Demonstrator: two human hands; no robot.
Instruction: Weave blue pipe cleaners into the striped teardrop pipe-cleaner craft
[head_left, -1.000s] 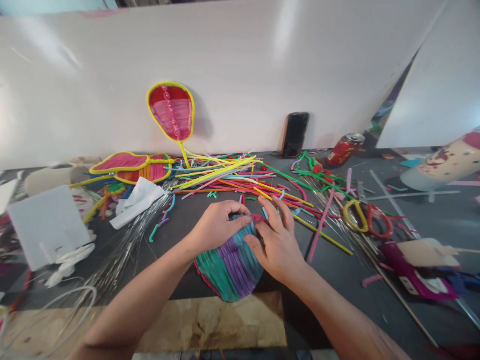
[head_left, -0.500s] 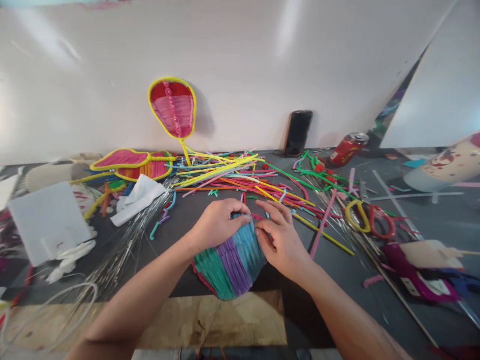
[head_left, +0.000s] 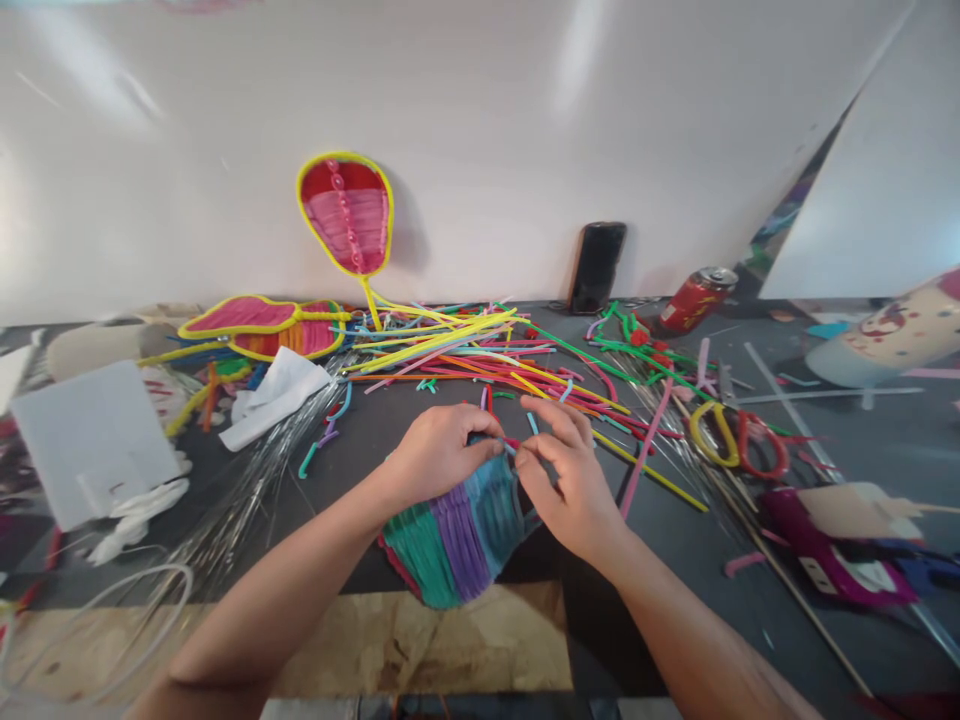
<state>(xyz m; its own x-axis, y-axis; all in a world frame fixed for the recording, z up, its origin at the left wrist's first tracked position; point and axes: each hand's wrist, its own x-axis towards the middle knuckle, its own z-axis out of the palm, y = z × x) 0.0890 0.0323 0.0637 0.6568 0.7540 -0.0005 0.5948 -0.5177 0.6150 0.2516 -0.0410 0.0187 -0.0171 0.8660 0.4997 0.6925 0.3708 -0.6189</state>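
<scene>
With left hand (head_left: pixel 442 450), pinches striped piece (head_left: pixel 463 535) by its upper edge; with right hand (head_left: pixel 566 480), pinches at its pink tip, near loose pipe cleaners (head_left: pixel 450 341).

A dark grey tabletop (head_left: pixel 375 418) runs across the scene, with a tan, stained patch (head_left: pixel 450 640) along its near edge. Coloured fuzzy stems (head_left: pixel 450 341) lie heaped at far centre. To their left are a fan of thin silvery wires (head_left: pixel 259 497) and a folded white paper (head_left: pixel 279 393). A dark phone (head_left: pixel 598 268) stands at the far edge, left of a red can (head_left: pixel 694 302). Scissors (head_left: pixel 738 447) with yellow and red handles and a magenta tool (head_left: pixel 796 550) lie on the right.
</scene>
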